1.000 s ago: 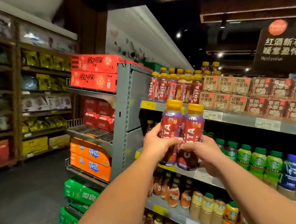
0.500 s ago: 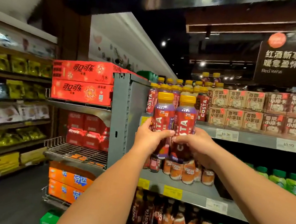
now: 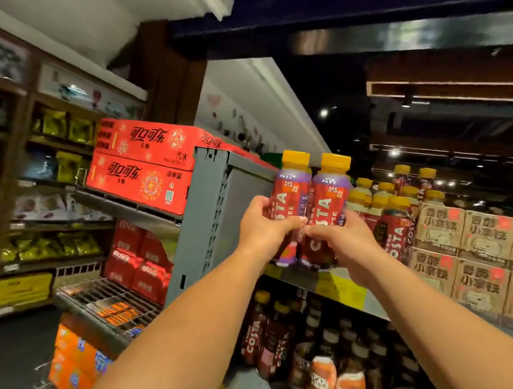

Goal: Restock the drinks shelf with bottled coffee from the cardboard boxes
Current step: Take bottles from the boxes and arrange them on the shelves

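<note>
I hold two Costa coffee bottles side by side, both with yellow caps and red-and-purple labels. My left hand [image 3: 265,225] grips the left bottle [image 3: 291,189] and my right hand [image 3: 346,241] grips the right bottle [image 3: 330,193]. Their bases sit at the front edge of the top grey shelf [image 3: 344,290], at its left end. Just to the right stand several more Costa bottles [image 3: 394,221] on the same shelf. No cardboard stock box is in view.
Cartons of milk tea [image 3: 482,254] fill the top shelf to the right. The shelf below holds Costa and Nescafé bottles [image 3: 349,388]. A grey end panel [image 3: 204,220] stands left of my hands, with red cola cases [image 3: 143,164] beyond it. An aisle runs along the left.
Both hands have lifted the two bottles up from the middle-shelf level to the top shelf. My view has tilted upward and moved closer to the shelving.
</note>
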{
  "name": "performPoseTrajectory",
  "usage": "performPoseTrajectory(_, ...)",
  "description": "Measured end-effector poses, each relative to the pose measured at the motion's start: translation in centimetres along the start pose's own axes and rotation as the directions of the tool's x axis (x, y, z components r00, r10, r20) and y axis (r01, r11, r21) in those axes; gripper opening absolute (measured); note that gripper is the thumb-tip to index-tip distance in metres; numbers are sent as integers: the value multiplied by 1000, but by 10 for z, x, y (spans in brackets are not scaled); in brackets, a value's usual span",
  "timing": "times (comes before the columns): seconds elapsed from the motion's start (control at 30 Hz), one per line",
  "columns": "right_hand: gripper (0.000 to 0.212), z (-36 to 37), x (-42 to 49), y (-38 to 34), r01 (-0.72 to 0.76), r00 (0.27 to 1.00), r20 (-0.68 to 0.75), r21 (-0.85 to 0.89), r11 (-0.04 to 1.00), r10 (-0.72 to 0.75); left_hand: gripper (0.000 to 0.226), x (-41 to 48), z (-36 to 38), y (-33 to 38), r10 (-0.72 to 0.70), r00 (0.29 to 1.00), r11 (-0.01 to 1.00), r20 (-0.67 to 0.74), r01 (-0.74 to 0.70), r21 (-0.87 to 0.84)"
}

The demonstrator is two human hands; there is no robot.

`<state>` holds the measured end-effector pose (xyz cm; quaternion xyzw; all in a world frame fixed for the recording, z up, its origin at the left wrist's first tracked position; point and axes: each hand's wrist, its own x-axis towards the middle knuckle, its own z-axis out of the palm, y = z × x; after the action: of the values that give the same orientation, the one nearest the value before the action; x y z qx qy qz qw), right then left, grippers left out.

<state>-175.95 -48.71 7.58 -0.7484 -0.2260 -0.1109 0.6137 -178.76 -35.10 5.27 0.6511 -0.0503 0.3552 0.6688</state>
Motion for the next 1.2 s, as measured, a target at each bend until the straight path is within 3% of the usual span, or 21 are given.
performPoseTrajectory(0.17, 40, 6, 35, 14, 89, 993, -83, 25, 996, -87, 35, 31, 14, -20, 32, 996, 998, -86, -28, 54)
performPoseTrajectory(0.37, 33, 12, 80, 37, 72, 984, -157, -84, 994, -84, 20, 69, 27, -45, 32, 993, 991, -112, -18, 130)
performPoseTrajectory(0.6, 32, 26, 109, 67, 7, 988, -151, -91, 996, -21, 31, 109, 39, -80, 26, 986, 975, -165, 11, 220)
performPoseTrajectory(0.73, 29, 34, 116, 76, -56, 994, -98, -11, 998, 55, 28, 114, 37, -96, 34, 978, 949, -204, 32, 314)
performPoseTrajectory(0.97, 27, 40, 111, 71, 44, 992, -106, -273, 961, -75, 42, 99, 32, -107, 157, 967, 869, -201, -38, 494)
performPoseTrajectory(1.2, 22, 36, 112, 71, 21, 996, -73, -297, 955, -44, 45, 95, 32, -118, 178, 957, 859, -227, -39, 511)
